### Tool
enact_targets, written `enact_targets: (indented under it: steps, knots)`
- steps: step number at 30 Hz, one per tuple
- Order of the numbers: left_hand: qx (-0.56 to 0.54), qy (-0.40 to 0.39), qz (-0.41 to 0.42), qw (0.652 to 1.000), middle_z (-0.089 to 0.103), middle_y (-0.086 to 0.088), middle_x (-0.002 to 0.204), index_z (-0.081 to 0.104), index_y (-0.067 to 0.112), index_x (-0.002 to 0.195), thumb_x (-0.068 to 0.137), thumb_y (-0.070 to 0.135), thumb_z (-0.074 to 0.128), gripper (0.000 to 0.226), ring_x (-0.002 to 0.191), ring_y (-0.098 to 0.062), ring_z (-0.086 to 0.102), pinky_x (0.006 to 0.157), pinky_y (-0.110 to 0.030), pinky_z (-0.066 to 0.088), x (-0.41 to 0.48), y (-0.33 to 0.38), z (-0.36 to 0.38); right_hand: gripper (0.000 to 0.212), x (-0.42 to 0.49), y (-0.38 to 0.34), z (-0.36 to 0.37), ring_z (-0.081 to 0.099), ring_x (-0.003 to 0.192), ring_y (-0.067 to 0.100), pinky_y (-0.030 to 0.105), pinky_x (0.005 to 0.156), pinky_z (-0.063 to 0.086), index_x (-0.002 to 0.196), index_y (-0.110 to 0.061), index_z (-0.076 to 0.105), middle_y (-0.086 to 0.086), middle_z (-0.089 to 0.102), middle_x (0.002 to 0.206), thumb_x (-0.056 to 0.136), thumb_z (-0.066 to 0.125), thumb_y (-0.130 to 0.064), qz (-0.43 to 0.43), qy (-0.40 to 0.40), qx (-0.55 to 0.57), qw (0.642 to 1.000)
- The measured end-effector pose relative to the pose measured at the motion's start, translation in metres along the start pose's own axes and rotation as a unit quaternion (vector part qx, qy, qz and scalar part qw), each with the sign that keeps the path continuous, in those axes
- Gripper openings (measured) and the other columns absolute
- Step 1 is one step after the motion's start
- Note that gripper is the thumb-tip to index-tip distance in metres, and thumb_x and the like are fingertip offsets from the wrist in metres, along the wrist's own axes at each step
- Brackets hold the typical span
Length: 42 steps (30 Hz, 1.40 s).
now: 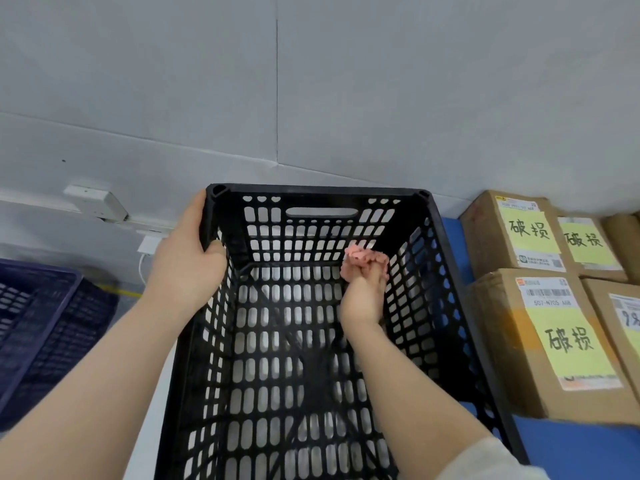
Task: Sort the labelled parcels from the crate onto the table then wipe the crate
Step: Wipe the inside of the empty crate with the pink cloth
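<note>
Clutching crumpled pink cloth (360, 256), right hand (363, 296), left hand (188, 251) gripping slotted black crate (318, 190)

1 black crate (311, 190). 1 dark blue crate (45, 323) at the left, cut by the frame edge. 2 bare hands: 1 left hand (187, 258), 1 right hand (363, 296). 1 pink cloth (363, 256). At least 4 cardboard parcels (512, 237) at the right, perhaps a 5th barely showing at the edge. 3 yellow notes (575, 344) with handwriting in full view, 1 more cropped. 1 blue table (571, 445). 1 white wall box (97, 202). 1 white plug (149, 244).
</note>
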<state>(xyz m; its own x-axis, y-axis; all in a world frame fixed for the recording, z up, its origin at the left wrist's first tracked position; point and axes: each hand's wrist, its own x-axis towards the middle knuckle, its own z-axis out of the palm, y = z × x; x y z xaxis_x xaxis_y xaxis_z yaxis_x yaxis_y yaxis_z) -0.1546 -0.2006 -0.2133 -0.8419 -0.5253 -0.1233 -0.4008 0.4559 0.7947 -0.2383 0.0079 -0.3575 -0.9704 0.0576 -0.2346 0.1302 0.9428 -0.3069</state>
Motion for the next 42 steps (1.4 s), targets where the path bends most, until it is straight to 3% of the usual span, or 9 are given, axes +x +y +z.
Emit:
enact_targets:
  steps: [8,12,14,16,23,29,34,38,42]
  knots:
    - [0.018,0.006,0.016,1.0,0.057,0.007,0.105,0.025,0.048,0.146,0.09,0.007,0.043,0.072,0.086,-0.024,0.063,0.085,-0.038,0.048,0.002,-0.003,0.002,0.036,0.022,-0.001,-0.032,0.046,0.1,0.01,0.011,0.068,0.037,0.127,-0.02,0.049,-0.003,0.05,0.124,0.091,0.053,-0.022,-0.085,-0.027,-0.187,0.978]
    - [0.033,0.001,0.02,0.999,0.059,0.003,0.106,0.026,0.041,0.147,0.089,0.005,0.043,0.07,0.089,-0.022,0.053,0.083,-0.033,0.039,0.001,-0.002,0.0,0.053,0.011,-0.028,-0.082,0.037,0.131,0.026,0.037,0.101,0.039,0.14,-0.023,0.04,-0.001,0.034,0.148,0.088,0.048,-0.015,-0.188,-0.206,-0.275,0.92]
    - [0.067,0.001,0.021,0.998,0.064,-0.007,0.109,0.023,0.033,0.149,0.089,0.007,0.043,0.069,0.089,-0.029,0.055,0.078,-0.036,0.04,0.0,0.001,-0.001,0.029,-0.01,-0.044,-0.121,0.048,0.112,0.033,0.048,0.101,0.044,0.116,-0.026,0.059,0.0,0.05,0.117,0.093,0.044,-0.018,-0.192,-0.227,-0.268,0.916]
    - [0.132,-0.004,0.039,0.99,0.063,-0.018,0.112,0.013,0.027,0.152,0.092,0.012,0.047,0.071,0.091,-0.036,0.057,0.076,-0.042,0.043,-0.004,0.006,-0.004,0.018,-0.029,-0.048,-0.16,0.052,0.095,0.029,0.045,0.093,0.048,0.091,-0.029,0.063,-0.002,0.047,0.088,0.093,0.045,-0.029,-0.228,-0.164,-0.269,0.921]
    - [0.18,-0.058,0.021,0.982,0.037,-0.024,0.138,-0.013,0.039,0.151,0.084,0.005,0.052,0.099,0.099,-0.039,0.055,0.081,-0.047,0.045,-0.051,-0.005,-0.01,0.035,-0.058,-0.037,-0.226,0.045,0.119,0.029,0.038,0.099,0.04,0.124,-0.02,0.062,0.005,0.047,0.127,0.092,0.046,-0.022,-0.279,-0.032,-0.278,0.918]
    - [0.175,-0.037,0.018,0.984,0.049,-0.022,0.126,-0.009,0.04,0.151,0.076,-0.001,0.052,0.105,0.093,-0.04,0.057,0.068,-0.041,0.042,-0.049,-0.01,-0.005,0.019,-0.044,-0.009,-0.188,0.056,0.086,0.033,0.04,0.068,0.047,0.089,-0.005,0.07,0.01,0.064,0.107,0.079,0.06,0.006,-0.401,0.31,-0.197,0.839]
    - [0.173,-0.032,0.012,0.984,0.05,-0.009,0.093,-0.009,0.043,0.15,0.075,0.001,0.05,0.104,0.075,-0.035,0.054,0.062,-0.039,0.04,-0.048,-0.012,-0.005,0.036,-0.03,-0.006,-0.142,0.034,0.132,0.031,0.042,0.109,0.03,0.128,-0.012,0.059,0.009,0.043,0.141,0.093,0.055,-0.019,-0.239,0.089,-0.411,0.875]
    - [0.177,-0.027,0.013,0.984,0.048,-0.007,0.088,-0.009,0.044,0.149,0.075,0.001,0.05,0.103,0.074,-0.036,0.054,0.059,-0.038,0.039,-0.047,-0.014,-0.003,0.043,-0.028,-0.03,-0.109,0.041,0.122,0.033,0.039,0.103,0.039,0.128,-0.011,0.058,0.018,0.033,0.144,0.089,0.061,-0.027,-0.181,0.066,-0.517,0.834]
    - [0.161,-0.022,0.013,0.987,0.051,-0.006,0.091,-0.008,0.043,0.15,0.075,0.001,0.048,0.103,0.073,-0.03,0.052,0.057,-0.035,0.034,-0.049,-0.015,-0.004,0.047,-0.023,-0.029,-0.064,0.044,0.124,0.027,0.037,0.101,0.04,0.138,-0.01,0.047,0.012,0.04,0.14,0.093,0.055,-0.02,-0.089,-0.041,-0.387,0.917]
